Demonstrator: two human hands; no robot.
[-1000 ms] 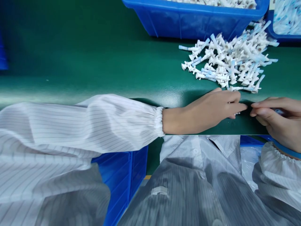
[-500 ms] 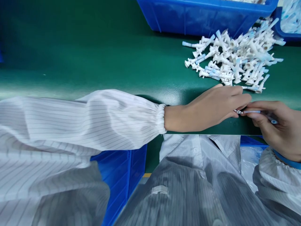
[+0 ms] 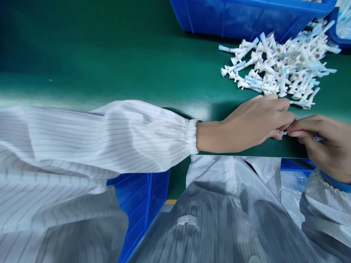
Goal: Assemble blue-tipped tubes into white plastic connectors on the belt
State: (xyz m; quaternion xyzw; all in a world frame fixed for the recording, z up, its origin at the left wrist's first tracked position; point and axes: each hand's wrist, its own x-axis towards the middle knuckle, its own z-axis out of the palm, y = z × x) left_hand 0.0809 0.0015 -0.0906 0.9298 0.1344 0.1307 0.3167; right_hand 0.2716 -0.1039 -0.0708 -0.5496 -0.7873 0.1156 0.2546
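- Gown, pinstriped and pale, fills the near middle, with a blue crate below table height to its left and a clear plastic bag to its right.
- Left hand lies back-up over the green table, close to its near edge, thumb and fingertips clamped on a small white fitting that peeps out just in front of the right fingertips.
- Right hand, a blue wristband behind it, faces the left, thumb and forefinger pinched together on a slim pale-blue tip that points at the fitting (seated or merely touching, I cannot tell).
- Spare blue piece pokes out beside the right palm; how it is held is hidden.
- Step in hand, as I judge it: bringing tip and fitting together, end to end. Next move calls for a steady left pinch and a straight, gentle push from the right, since parts this slight could easily skew.
- Heap of white and pale-blue pieces spreads just beyond the hands.
- Big blue bin stands behind that heap, a second bin at the far right, partly cut off.
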